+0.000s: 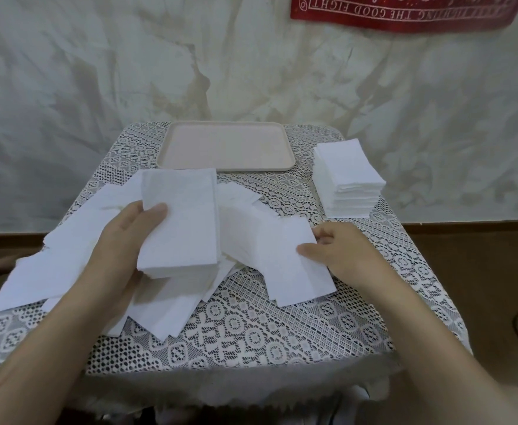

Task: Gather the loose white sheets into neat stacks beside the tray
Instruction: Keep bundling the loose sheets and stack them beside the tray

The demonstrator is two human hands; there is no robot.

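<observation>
left grip (122, 237) snug around sheet bundle (181, 222), right grip (337, 250) pinch-tight on loose sheet (291, 271)

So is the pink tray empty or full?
Empty: the tray shows only its bare bottom; the loose sheets lie in front of it, the neat stack beside it.
</observation>
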